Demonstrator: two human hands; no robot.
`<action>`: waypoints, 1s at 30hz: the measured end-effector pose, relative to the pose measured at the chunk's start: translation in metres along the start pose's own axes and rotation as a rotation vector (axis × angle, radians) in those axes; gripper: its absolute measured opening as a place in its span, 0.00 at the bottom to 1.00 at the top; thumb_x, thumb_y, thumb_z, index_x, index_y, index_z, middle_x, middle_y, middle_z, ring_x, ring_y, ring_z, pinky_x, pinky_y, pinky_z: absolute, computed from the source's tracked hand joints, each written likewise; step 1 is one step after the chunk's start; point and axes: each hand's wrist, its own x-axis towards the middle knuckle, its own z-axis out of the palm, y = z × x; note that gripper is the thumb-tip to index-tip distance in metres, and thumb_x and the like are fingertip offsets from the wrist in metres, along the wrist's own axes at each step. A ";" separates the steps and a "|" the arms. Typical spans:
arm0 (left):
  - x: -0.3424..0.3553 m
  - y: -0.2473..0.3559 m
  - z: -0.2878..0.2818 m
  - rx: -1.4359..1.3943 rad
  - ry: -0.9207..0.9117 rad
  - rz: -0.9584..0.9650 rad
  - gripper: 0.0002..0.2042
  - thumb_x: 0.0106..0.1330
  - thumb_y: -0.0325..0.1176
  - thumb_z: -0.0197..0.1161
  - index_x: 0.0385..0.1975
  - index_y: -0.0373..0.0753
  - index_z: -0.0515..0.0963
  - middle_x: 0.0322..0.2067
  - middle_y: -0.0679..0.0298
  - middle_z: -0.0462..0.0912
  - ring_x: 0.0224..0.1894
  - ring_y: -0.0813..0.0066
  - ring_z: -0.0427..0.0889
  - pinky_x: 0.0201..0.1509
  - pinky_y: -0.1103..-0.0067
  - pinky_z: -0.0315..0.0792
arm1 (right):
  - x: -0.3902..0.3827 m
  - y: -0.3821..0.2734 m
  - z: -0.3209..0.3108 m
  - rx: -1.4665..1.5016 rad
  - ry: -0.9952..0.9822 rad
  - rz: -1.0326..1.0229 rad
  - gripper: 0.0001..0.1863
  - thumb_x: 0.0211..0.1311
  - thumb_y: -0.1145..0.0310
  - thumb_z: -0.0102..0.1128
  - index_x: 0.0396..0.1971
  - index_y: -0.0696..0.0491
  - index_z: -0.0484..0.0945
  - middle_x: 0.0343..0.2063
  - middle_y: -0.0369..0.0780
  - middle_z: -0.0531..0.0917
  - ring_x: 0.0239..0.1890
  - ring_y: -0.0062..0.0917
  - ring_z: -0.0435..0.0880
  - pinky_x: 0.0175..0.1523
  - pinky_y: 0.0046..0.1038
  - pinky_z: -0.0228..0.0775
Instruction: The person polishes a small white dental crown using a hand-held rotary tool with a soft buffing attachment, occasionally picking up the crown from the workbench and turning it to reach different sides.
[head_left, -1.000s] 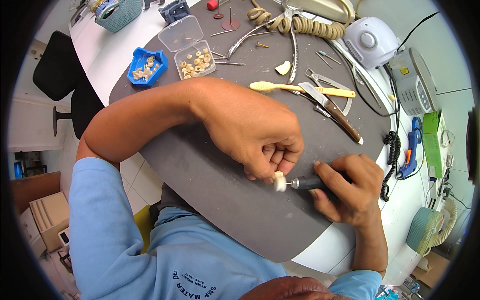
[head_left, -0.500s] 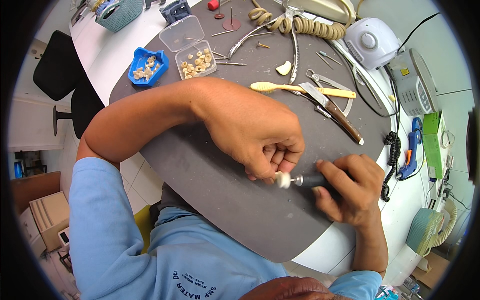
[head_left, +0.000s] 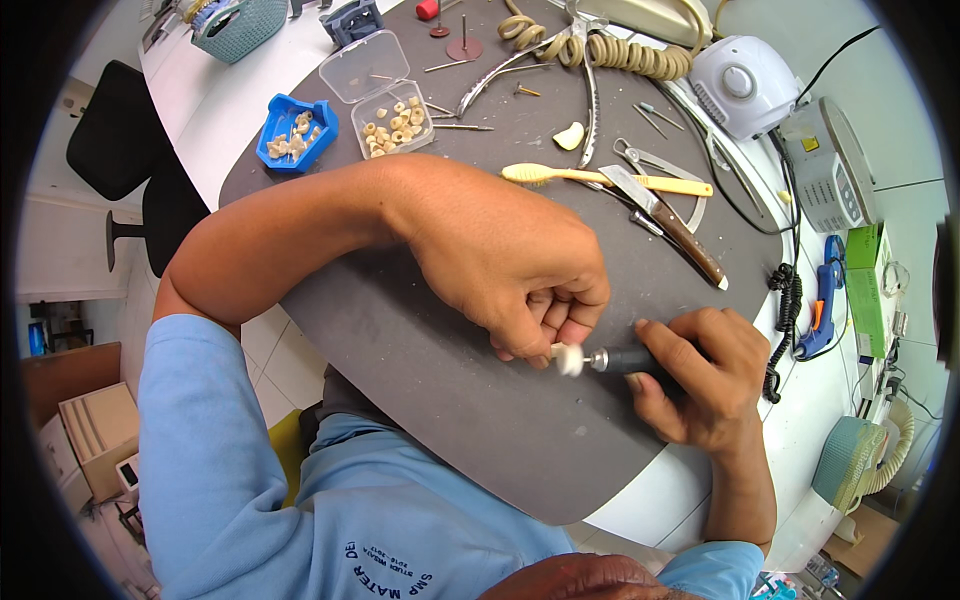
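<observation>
My right hand (head_left: 705, 375) is closed around a dark rotary handpiece (head_left: 630, 360). From its metal tip sticks a white polishing wheel (head_left: 571, 361), blurred at the edge. Just left of the wheel, the thumb and fingertips of my left hand (head_left: 525, 265) pinch a small off-white piece (head_left: 554, 350). My fingers hide most of that piece, and it meets the wheel or sits right beside it. Beyond my left wrist, a clear box (head_left: 390, 135) with its lid up holds several tooth-coloured crowns. Next to it is a blue tray (head_left: 322, 145) of small pale pieces.
Past my hands lie a yellow toothbrush (head_left: 640, 182), a wooden-handled knife (head_left: 690, 242), a caliper (head_left: 655, 165) and several burs on the grey mat (head_left: 460, 430). Farther right are a coiled black cord (head_left: 783, 300), a blue glue gun (head_left: 828, 290) and a white control unit (head_left: 745, 85).
Both hands hold nearly the same place. The wheel and the small piece have shifted very slightly to the right.
</observation>
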 end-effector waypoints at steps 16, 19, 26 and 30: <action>0.000 0.001 -0.001 0.019 -0.005 0.010 0.10 0.71 0.29 0.75 0.46 0.30 0.86 0.32 0.63 0.93 0.32 0.79 0.91 0.36 0.80 0.83 | -0.002 0.000 0.003 -0.013 0.014 0.019 0.19 0.57 0.54 0.81 0.44 0.49 0.94 0.27 0.34 0.79 0.24 0.27 0.75 0.29 0.32 0.64; 0.000 0.000 0.000 -0.010 -0.003 -0.010 0.10 0.71 0.29 0.75 0.46 0.31 0.86 0.31 0.63 0.92 0.32 0.79 0.91 0.35 0.80 0.82 | -0.001 -0.001 0.002 -0.009 -0.004 -0.003 0.20 0.57 0.53 0.81 0.45 0.49 0.94 0.28 0.34 0.79 0.24 0.27 0.76 0.30 0.32 0.64; 0.001 0.001 -0.001 0.011 -0.010 -0.020 0.10 0.71 0.30 0.75 0.46 0.31 0.86 0.31 0.64 0.92 0.32 0.79 0.91 0.35 0.80 0.82 | 0.000 -0.002 0.002 -0.002 -0.002 -0.015 0.19 0.58 0.53 0.81 0.45 0.49 0.94 0.28 0.34 0.79 0.24 0.26 0.75 0.30 0.32 0.64; 0.001 -0.001 0.000 -0.010 -0.003 -0.008 0.10 0.71 0.29 0.73 0.46 0.31 0.86 0.31 0.64 0.92 0.32 0.79 0.91 0.35 0.79 0.82 | 0.000 -0.002 0.003 -0.017 -0.003 0.002 0.20 0.57 0.53 0.81 0.46 0.48 0.94 0.28 0.34 0.79 0.24 0.26 0.75 0.30 0.32 0.64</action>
